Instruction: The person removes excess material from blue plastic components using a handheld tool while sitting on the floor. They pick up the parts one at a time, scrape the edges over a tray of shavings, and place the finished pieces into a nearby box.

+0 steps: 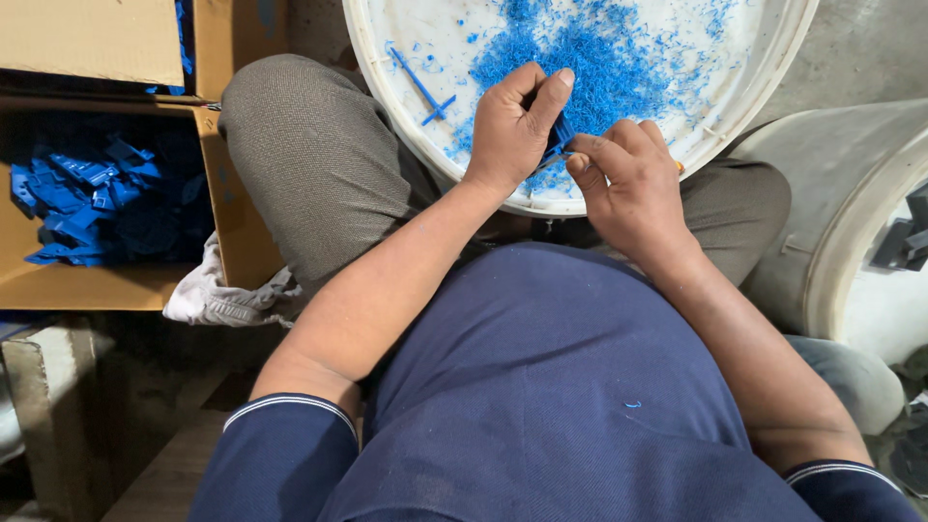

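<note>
A small blue part (559, 135) sits at upper centre of the frame, pinched between both hands over a white tub (387, 77) of blue shavings (599, 68). The left hand (512, 126) and right hand (628, 179) both clamp it. A box (232, 222) of blue parts (82, 193) lies at left.

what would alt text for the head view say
Both hands, left hand and right hand, grip a small blue plastic part over a white bucket strewn with blue shavings; a cardboard box holds more blue parts.
</note>
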